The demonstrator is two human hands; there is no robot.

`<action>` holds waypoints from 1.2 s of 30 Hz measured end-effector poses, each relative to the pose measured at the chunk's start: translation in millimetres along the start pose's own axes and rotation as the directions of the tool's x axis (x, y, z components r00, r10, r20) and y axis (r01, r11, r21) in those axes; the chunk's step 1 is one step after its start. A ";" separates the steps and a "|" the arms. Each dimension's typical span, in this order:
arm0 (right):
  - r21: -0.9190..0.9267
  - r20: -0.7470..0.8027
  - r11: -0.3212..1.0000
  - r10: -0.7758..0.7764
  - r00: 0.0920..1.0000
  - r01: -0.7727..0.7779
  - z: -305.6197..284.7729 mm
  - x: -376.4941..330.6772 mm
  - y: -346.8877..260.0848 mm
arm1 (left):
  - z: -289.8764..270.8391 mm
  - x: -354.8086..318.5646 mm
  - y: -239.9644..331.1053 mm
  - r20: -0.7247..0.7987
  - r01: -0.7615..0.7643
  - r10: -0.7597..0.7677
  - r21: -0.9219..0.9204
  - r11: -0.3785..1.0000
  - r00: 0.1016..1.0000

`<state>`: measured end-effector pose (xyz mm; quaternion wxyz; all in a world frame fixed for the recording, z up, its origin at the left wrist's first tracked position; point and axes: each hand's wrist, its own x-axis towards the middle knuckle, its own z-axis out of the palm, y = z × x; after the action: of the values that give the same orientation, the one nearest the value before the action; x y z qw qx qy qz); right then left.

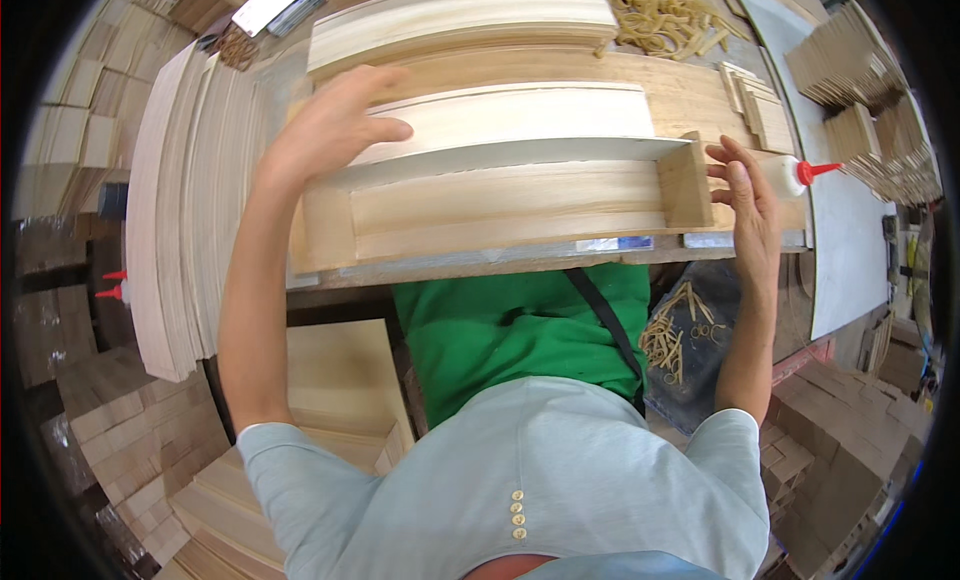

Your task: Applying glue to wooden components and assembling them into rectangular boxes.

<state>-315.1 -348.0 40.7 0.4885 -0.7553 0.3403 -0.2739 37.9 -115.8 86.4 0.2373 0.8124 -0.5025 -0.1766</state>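
Wood stacks crowd the bench (pixel 560 265); left hand (pixel 325 130) lies spread on a thin panel (pixel 520 125), right hand (pixel 750 205), fingers straight, presses the box frame's (pixel 500 215) end block (pixel 685 185), glue bottle (pixel 795 175) just beyond, rubber bands (pixel 660 20) farther back

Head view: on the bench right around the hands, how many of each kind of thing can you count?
Open wooden box frame: 1
Square end blocks on the frame, one at the right and one at the left: 2
Hands, left hand on the long board and right hand at the right block: 2
Glue bottle with red tip: 1
Pile of rubber bands: 1
Total: 7
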 end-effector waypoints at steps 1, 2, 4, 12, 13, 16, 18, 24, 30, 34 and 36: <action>0.017 -0.003 1.000 0.002 1.000 -0.002 -2.5 -2.4 2.0 | 11.8 21.8 0.4 0.162 0.011 -0.029 0.114 0.993 0.986; 0.033 -0.007 0.999 0.003 1.000 -0.003 -4.7 -4.9 3.1 | 24.1 36.5 0.4 0.313 0.001 -0.075 0.229 0.973 0.947; 0.040 -0.010 0.999 0.011 1.000 -0.010 -9.5 -9.7 3.6 | 53.7 51.6 -19.2 0.307 -0.049 -0.053 0.315 0.948 0.950; 0.047 -0.090 0.998 0.049 0.995 -0.045 -29.4 -32.3 5.0 | 54.6 72.0 -11.6 0.302 -0.039 -0.068 0.334 0.942 0.951; 0.051 -0.095 0.998 0.053 0.994 -0.049 -29.4 -33.0 5.0 | 52.7 73.3 -18.6 0.319 0.040 -0.102 0.196 0.980 0.942; 0.092 -0.131 0.996 0.013 0.991 -0.001 -30.9 -36.0 1.0 | 38.7 71.2 -28.5 0.271 0.050 -0.057 0.030 0.998 0.961; 0.116 -0.170 0.992 -0.025 0.985 0.045 -32.8 -39.4 -7.0 | 23.4 63.8 -28.2 0.066 -0.022 0.017 0.072 0.997 0.998; 0.265 -0.068 0.934 -0.231 0.971 0.240 -11.1 -33.9 -41.8 | -61.7 25.9 18.9 -0.306 0.047 -0.098 -0.169 0.984 0.947; 0.465 0.390 0.822 -0.523 0.758 0.328 63.0 0.9 -88.2 | -12.8 -18.1 53.7 -0.415 -0.400 -0.018 -0.888 0.224 0.910; 0.544 0.720 0.828 -0.378 0.582 -0.136 94.7 5.8 -101.4 | 50.0 -27.6 91.6 -0.491 -0.487 -0.045 -0.841 -0.237 0.870; 0.520 0.785 0.830 -0.373 0.495 -0.201 97.7 6.5 -101.6 | 66.5 -31.6 86.1 -0.481 -0.445 0.021 -0.827 -0.344 0.877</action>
<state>-213.2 -269.6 98.7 0.7707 -0.6308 -0.0850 0.0308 -73.8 -134.1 81.5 0.8803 0.1826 -0.2781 -0.3383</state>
